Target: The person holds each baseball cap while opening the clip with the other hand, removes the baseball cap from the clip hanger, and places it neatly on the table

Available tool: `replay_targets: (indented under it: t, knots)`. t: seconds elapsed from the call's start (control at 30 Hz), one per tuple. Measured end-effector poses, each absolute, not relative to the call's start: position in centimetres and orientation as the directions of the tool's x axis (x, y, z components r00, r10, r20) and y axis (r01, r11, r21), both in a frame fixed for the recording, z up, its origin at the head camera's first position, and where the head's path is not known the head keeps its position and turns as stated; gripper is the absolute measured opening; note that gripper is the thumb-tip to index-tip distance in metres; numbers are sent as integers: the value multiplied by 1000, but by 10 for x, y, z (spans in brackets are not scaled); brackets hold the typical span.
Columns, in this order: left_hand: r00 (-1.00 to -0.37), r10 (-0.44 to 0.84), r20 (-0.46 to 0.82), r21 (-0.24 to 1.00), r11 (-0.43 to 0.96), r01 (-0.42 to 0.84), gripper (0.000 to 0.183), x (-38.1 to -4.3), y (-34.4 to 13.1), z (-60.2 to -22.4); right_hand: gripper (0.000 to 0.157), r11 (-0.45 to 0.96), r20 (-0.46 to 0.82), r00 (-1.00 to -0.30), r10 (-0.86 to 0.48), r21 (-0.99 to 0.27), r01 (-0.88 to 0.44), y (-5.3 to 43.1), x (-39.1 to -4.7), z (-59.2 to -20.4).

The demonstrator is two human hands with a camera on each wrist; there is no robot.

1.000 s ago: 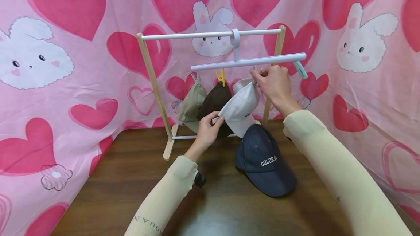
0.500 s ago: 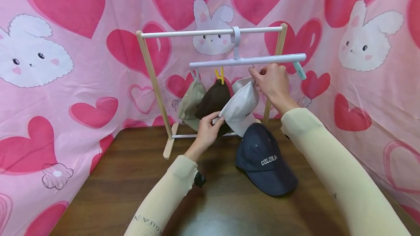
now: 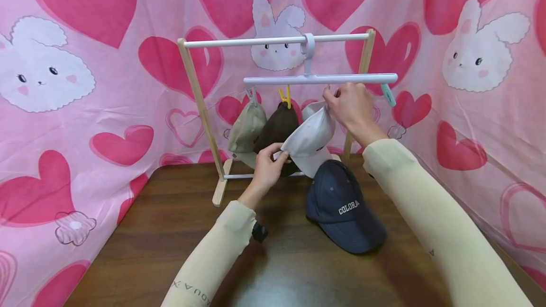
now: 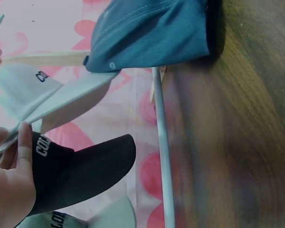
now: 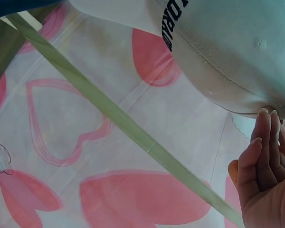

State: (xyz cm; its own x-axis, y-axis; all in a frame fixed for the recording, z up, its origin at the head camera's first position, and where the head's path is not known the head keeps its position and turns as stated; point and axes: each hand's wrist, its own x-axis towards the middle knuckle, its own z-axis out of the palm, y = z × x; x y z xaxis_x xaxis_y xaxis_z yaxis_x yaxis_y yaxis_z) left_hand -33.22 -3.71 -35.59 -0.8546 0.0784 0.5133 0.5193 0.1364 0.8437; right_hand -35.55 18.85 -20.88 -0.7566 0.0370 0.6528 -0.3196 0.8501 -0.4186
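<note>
White cap is being held below the right half of the hanger, crown up, brim pointing down at the table; long axis is running steeply, top leaning slightly right. Its side edge is being pinched by the left hand, thumb against fingers. Crown top is being touched by the right hand, fingers bunched together; can't tell what is being gripped. Brown cap is being held up alongside by a yellow clip. Navy cap is resting on the table, front.
</note>
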Motion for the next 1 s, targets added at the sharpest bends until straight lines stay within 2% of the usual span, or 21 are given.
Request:
replay_targets:
  t: [0.37, 0.63, 1.0]
  knots:
    - [-875, -19, 483, 870, 120, 478, 17, -335, -39, -356, 47, 815, 642, -766, 5, -446, -369, 183, -355, -209]
    - [-873, -35, 486, 848, 263, 461, 15, -338, -38, -366, 49, 833, 683, -729, -46, -376, -405, 180, -359, -207]
    - [-888, -83, 452, 867, 276, 415, 18, -349, -24, -378, 52, 834, 658, -752, -47, -388, -392, 179, -359, -208]
